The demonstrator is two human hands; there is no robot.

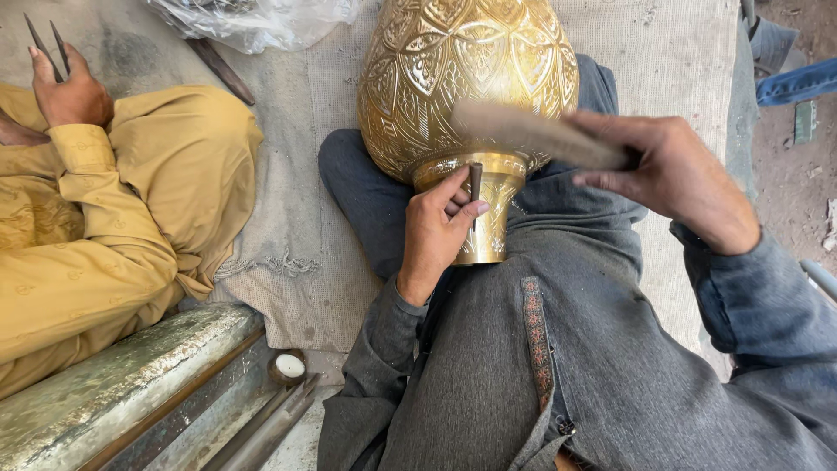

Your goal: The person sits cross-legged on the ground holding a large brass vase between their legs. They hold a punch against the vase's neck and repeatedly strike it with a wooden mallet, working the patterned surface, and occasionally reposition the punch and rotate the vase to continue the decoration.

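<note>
A large engraved golden brass vase (462, 78) is lying across the person's lap, its long axis running away from the body, with the narrow flared foot (488, 209) pointing toward the person. Beneath it, a worn grey woven mat (288, 262) is covering dusty ground; a co-worker in mustard-yellow clothing (113, 218) is sitting alongside, and a weathered metal beam (113, 392) is lying nearby. The left hand (440, 231) is pinching a slim dark metal chisel (475, 185) upright against the foot. The right hand (676, 174) is gripping a blurred flat wooden mallet (532, 133) just above the chisel.
</note>
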